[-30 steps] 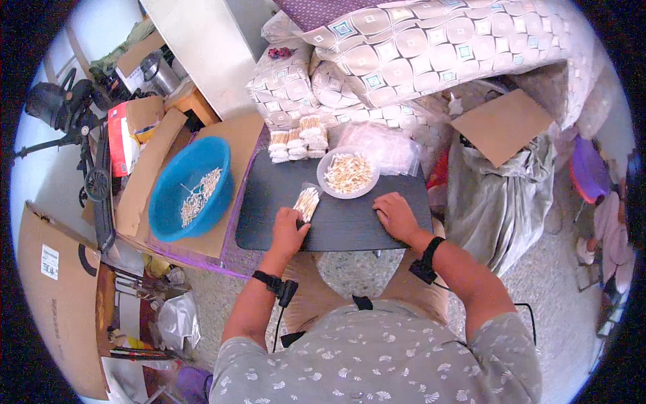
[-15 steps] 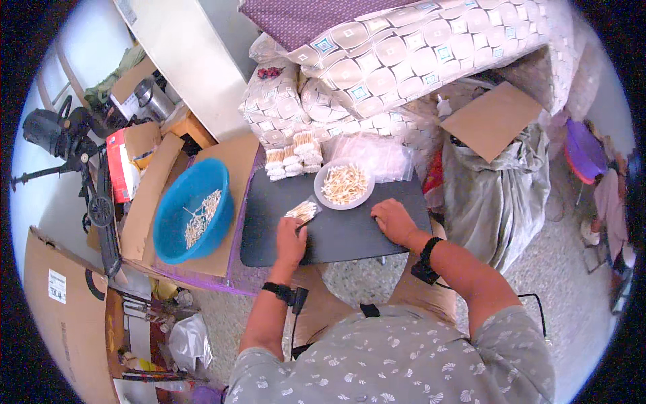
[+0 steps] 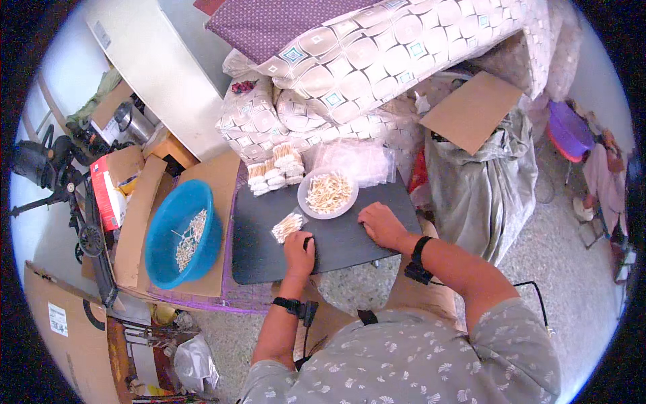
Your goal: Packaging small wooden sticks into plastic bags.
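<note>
On the dark grey tabletop (image 3: pixel 336 246) lies a small clear bag of cotton swabs (image 3: pixel 288 227). My left hand (image 3: pixel 298 252) is closed at its near edge, fingers curled against the bag; the fingertips are partly hidden. To the right, my right hand (image 3: pixel 382 225) rests on the tabletop with fingers curled under and nothing visible in them. Beyond and between the hands stands a round white bowl (image 3: pixel 304 202) full of loose cotton swabs (image 3: pixel 328 192). Filled bags of swabs (image 3: pixel 276 167) are piled at the back left, beside a stack of flat clear bags (image 3: pixel 356 161).
A blue basin (image 3: pixel 156 259) with more swabs sits on cardboard (image 3: pixel 225 202) to the left. Behind the table are patterned, plastic-covered cushions (image 3: pixel 363 74). A grey cloth-covered bin with a cardboard sheet (image 3: pixel 473 111) stands at the right; a folded scooter (image 3: pixel 97 236) is far left.
My left hand has shifted right along the near edge of the bag, which lies slightly nearer to me. My right hand stays in place on the table. The whole view has shifted a little.
</note>
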